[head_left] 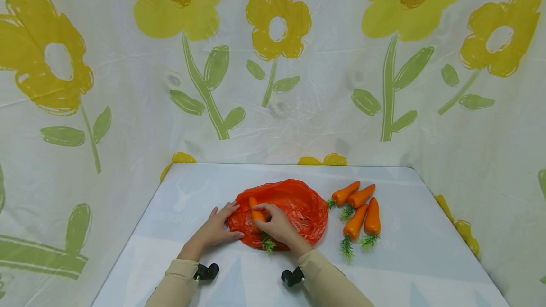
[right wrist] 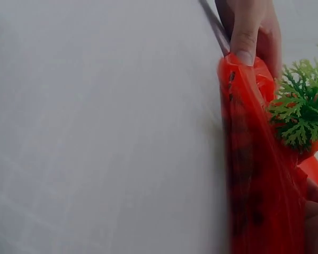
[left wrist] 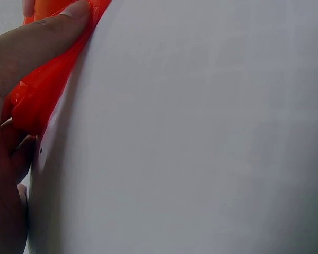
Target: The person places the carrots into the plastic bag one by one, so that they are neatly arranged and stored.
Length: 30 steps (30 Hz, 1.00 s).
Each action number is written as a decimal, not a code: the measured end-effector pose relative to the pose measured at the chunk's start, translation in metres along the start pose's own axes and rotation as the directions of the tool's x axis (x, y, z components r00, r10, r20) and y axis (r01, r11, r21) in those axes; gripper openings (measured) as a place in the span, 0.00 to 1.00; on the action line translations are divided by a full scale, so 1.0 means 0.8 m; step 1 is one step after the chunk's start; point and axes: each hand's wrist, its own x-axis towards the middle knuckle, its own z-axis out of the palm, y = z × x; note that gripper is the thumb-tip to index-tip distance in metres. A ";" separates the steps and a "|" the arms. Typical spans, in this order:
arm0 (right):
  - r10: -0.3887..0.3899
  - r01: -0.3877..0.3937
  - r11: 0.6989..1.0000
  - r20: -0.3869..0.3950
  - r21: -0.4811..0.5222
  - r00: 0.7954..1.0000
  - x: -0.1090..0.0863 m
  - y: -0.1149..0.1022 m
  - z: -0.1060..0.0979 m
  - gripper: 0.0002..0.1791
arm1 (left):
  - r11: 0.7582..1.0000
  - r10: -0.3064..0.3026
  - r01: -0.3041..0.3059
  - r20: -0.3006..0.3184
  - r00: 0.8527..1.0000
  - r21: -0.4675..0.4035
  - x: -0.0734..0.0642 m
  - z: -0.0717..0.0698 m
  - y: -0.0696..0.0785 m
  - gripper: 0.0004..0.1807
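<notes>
An orange carrot [head_left: 254, 210] was pinched between thumb and fingers of the right hand [head_left: 275, 221], its tip pointed away from the person and its green top [right wrist: 302, 111] turned toward the near edge. It was held over the left part of a red plastic bag [head_left: 300, 200], whose edge was gripped by the left hand [head_left: 218, 227], with the thumb laid on the film and fingers tucked behind. The bag was spread on the white counter [head_left: 426, 259]; to its right, four loose carrots [head_left: 372, 217] were left untouched by either hand. By judgement, the work was partway along: one carrot had been brought to the bag but not yet released, and four were left outside.

Whether anything was already contained in the bag could not be told, nor whether the held carrot was touching its film. In the left wrist view most of the carrot was cut off; in the right wrist view the right hand was barely shown.
</notes>
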 end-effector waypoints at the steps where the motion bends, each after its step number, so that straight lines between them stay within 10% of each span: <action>1: 0.006 -0.006 1.000 0.001 -0.009 1.000 0.001 0.000 0.001 0.19 | 1.000 0.002 -0.002 -0.003 1.000 0.001 0.000 0.000 0.000 0.52; 30: 0.040 -0.040 0.999 0.002 -0.024 0.999 0.006 -0.012 0.019 0.25 | 1.000 0.017 -0.017 -0.013 1.000 0.010 0.001 0.001 -0.003 0.51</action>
